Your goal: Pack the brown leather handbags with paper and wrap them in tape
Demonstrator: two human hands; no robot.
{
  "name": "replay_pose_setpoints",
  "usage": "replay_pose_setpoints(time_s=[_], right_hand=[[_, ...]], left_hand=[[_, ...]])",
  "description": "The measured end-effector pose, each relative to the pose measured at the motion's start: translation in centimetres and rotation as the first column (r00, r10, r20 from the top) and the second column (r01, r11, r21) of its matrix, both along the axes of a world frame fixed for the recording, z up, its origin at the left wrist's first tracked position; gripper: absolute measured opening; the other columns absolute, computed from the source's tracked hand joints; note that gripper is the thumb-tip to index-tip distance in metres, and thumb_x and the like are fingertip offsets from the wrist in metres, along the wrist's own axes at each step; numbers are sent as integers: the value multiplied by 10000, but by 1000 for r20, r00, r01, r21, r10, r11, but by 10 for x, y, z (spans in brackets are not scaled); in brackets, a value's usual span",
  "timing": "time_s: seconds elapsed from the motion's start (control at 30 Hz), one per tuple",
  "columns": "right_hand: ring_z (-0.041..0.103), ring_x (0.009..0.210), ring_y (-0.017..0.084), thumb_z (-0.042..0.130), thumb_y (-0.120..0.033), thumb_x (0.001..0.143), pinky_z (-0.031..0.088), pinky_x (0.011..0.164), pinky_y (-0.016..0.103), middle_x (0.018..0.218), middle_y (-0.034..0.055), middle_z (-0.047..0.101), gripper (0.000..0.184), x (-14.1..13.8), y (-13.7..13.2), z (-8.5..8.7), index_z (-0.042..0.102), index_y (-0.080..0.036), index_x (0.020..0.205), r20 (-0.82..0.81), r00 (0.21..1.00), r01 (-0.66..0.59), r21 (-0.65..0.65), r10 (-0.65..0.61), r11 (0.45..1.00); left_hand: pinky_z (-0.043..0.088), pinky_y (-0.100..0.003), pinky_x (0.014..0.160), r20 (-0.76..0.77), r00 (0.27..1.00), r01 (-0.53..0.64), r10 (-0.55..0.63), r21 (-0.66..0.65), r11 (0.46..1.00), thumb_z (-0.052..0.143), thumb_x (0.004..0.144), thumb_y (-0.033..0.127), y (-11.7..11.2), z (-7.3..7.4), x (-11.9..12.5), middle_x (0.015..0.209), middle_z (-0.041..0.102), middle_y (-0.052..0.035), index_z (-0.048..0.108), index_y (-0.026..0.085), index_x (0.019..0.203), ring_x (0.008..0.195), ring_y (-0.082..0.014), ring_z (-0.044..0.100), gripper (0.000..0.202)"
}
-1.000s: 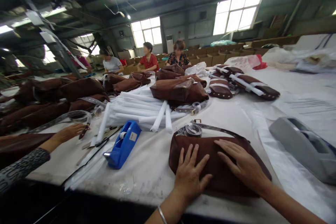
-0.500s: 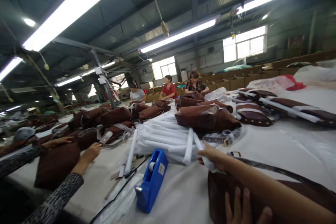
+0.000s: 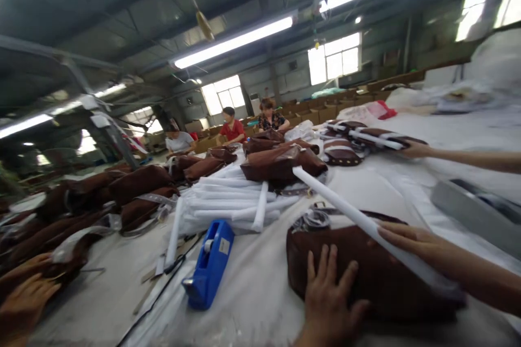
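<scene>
A brown leather-like bag (image 3: 334, 249) lies on the white-covered table in front of me. Flat against its near side, my left hand (image 3: 331, 295) has its fingers spread. My right hand (image 3: 415, 244) grips a long white tube (image 3: 337, 195), rolled from soft sheet material, slanting across the top of the bag; its lower end is blurred. At the bag's upper left corner sits a clear-wrapped coiled strap (image 3: 311, 220). A heap of similar white rolls (image 3: 222, 200) lies beyond, with a blue tape dispenser (image 3: 209, 265) on its near side.
At the left edge a co-worker's hands (image 3: 30, 287) hold a brown piece with clear wrap. On the right another person's hand (image 3: 415, 149) touches a strapped bag. More brown bags (image 3: 280, 162) stand behind the rolls. A grey object (image 3: 476, 217) lies at right. Several people sit farther back.
My right hand has drawn a white roll from the heap and brought it right, over the bag. The view has turned right, and another person's hand has appeared at the far right bags.
</scene>
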State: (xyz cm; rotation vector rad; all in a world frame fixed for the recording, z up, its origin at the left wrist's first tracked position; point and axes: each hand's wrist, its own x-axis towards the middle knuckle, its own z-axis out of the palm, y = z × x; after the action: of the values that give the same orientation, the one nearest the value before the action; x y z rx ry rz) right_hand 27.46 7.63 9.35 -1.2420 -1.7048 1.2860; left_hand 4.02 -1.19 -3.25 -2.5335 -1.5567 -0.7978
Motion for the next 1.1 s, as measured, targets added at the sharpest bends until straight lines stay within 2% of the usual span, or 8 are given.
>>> replay_pose_setpoints(time_s=[0.13, 0.33, 0.43, 0.53, 0.7, 0.77, 0.93, 1.1], right_hand=[[639, 1150, 327, 677, -545, 835, 506, 1028, 430, 1241, 69, 697, 477, 78, -34, 11, 691, -295, 1240, 337, 941, -127, 323, 11, 938], [649, 1064, 259, 596, -403, 936, 513, 948, 419, 1136, 59, 710, 274, 143, -79, -15, 730, -337, 1166, 553, 831, -361, 452, 61, 816], [651, 1016, 227, 586, -291, 946, 512, 935, 409, 1098, 31, 722, 270, 135, -97, -41, 718, -357, 1171, 585, 810, -416, 513, 49, 751], [634, 1020, 226, 568, -216, 946, 506, 944, 414, 1090, 32, 727, 287, 104, -104, -66, 714, -320, 1170, 521, 847, -326, 671, -109, 666], [613, 977, 234, 538, -116, 924, 520, 914, 409, 999, 51, 728, 295, 56, -95, -100, 745, -265, 1073, 304, 858, -112, 897, -415, 427], [600, 951, 235, 530, -79, 903, 516, 927, 419, 943, 49, 717, 312, 45, -90, -109, 754, -264, 1014, 258, 842, -79, 927, -473, 367], [582, 919, 228, 492, -45, 901, 503, 971, 437, 875, 47, 695, 328, 40, -79, -119, 743, -249, 959, 224, 839, -71, 949, -495, 308], [599, 1042, 227, 545, -76, 917, 475, 1051, 452, 1028, 53, 720, 289, 64, -78, -111, 705, -230, 1102, 348, 846, -236, 923, -403, 303]], left_hand=[[184, -632, 1204, -148, 979, 132, -142, -76, 988, 639, 848, 596, -12, 34, -10, 1663, 98, -120, 221, 322, 1564, 1512, -359, 181, 873], [200, -570, 1207, -260, 943, 133, -210, -285, 949, 621, 862, 231, 2, 57, -14, 1656, 178, -116, 238, 315, 1560, 1519, -328, 168, 801], [243, -555, 1195, -310, 919, 129, -243, -345, 930, 581, 894, 232, 5, 72, -14, 1654, 182, -122, 235, 316, 1559, 1516, -317, 183, 755], [271, -535, 1190, -351, 896, 130, -271, -378, 917, 515, 941, 258, 9, 83, -15, 1647, 210, -113, 229, 316, 1560, 1514, -293, 199, 684], [279, -551, 1182, -349, 876, 161, -332, -437, 885, 509, 970, 375, 14, 90, -19, 1650, 170, -131, 187, 325, 1568, 1513, -313, 176, 681], [270, -574, 1178, -342, 875, 176, -343, -435, 883, 549, 944, 478, 12, 87, -20, 1651, 149, -151, 172, 324, 1571, 1515, -334, 152, 748], [243, -595, 1182, -379, 886, 166, -269, -283, 945, 667, 855, 251, 3, 67, -18, 1670, 27, -139, 119, 351, 1574, 1521, -362, 107, 909], [249, -616, 1171, -353, 907, 158, -230, -221, 962, 588, 869, 145, -2, 58, -16, 1671, 45, -138, 180, 361, 1566, 1519, -376, 116, 836]])
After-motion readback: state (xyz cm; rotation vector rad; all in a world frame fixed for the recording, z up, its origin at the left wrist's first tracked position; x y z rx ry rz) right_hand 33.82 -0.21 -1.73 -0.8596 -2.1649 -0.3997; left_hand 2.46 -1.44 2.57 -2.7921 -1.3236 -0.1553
